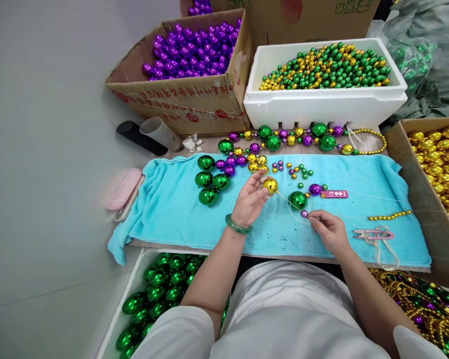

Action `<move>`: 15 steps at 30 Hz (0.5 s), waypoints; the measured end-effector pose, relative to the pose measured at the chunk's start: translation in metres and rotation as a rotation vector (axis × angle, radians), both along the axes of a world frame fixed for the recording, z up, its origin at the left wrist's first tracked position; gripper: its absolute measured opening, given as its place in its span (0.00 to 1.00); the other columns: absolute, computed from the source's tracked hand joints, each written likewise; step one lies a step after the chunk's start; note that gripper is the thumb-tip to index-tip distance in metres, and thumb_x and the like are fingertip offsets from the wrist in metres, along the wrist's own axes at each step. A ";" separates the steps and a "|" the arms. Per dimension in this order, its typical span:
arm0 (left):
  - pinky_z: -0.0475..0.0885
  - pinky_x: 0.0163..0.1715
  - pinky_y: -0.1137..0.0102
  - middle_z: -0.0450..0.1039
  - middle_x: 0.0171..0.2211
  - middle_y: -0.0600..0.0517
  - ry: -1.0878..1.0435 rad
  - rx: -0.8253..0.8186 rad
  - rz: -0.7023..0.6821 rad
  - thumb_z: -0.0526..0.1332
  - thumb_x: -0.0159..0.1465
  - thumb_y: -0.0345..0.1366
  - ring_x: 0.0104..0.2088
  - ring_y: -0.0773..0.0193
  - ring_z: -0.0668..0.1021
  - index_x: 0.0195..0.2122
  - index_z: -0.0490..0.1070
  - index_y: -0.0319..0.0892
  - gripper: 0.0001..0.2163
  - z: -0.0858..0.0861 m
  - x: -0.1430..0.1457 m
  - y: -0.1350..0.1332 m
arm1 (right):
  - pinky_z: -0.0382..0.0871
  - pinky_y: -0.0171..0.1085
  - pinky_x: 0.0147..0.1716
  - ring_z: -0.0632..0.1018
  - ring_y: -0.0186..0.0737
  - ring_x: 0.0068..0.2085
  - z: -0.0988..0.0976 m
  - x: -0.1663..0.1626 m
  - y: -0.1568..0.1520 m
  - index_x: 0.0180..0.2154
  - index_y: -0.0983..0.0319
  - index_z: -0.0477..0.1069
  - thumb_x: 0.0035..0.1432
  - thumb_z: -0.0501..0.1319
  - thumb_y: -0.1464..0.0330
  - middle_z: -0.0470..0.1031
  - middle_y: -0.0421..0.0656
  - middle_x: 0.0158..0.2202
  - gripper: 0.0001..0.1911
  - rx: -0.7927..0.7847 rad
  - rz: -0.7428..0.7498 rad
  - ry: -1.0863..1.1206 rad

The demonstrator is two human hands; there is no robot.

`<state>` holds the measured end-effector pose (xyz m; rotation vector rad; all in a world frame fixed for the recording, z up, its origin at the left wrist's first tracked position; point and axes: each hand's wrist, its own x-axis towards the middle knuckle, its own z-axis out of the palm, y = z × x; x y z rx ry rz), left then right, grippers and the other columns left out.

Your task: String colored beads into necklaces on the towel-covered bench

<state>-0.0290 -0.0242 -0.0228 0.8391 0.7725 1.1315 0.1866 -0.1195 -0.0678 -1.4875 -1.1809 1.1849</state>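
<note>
red print (179,94) on cardboard box (224,107), illegible

- A wooden table (217,144) carries a turquoise towel (172,209) spread across most of it.
- On the towel: loose green balls (208,180) at left, small scattered beads (297,170) in the middle, snips (374,233) near right.
- Far edge: a cardboard box (183,99) of purple balls and a white foam box (322,104).
</note>
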 end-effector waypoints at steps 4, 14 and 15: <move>0.71 0.46 0.66 0.69 0.49 0.47 0.060 0.074 -0.004 0.69 0.50 0.36 0.46 0.61 0.74 0.52 0.67 0.48 0.27 0.002 0.001 -0.002 | 0.61 0.34 0.25 0.66 0.32 0.23 -0.003 0.003 0.001 0.31 0.62 0.74 0.55 0.60 0.60 0.66 0.38 0.21 0.12 -0.004 0.003 0.019; 0.72 0.48 0.63 0.71 0.47 0.48 0.091 0.167 -0.029 0.70 0.51 0.38 0.46 0.60 0.74 0.50 0.70 0.49 0.24 0.015 0.009 -0.012 | 0.61 0.33 0.22 0.66 0.32 0.21 -0.001 0.004 0.006 0.29 0.61 0.72 0.52 0.62 0.60 0.67 0.38 0.19 0.11 0.004 -0.017 0.106; 0.72 0.48 0.64 0.71 0.47 0.49 0.080 0.161 -0.019 0.70 0.51 0.37 0.46 0.60 0.74 0.49 0.70 0.49 0.23 0.015 0.010 -0.012 | 0.61 0.33 0.21 0.66 0.32 0.21 -0.002 0.004 0.005 0.29 0.62 0.72 0.52 0.62 0.60 0.67 0.37 0.19 0.11 -0.002 -0.014 0.113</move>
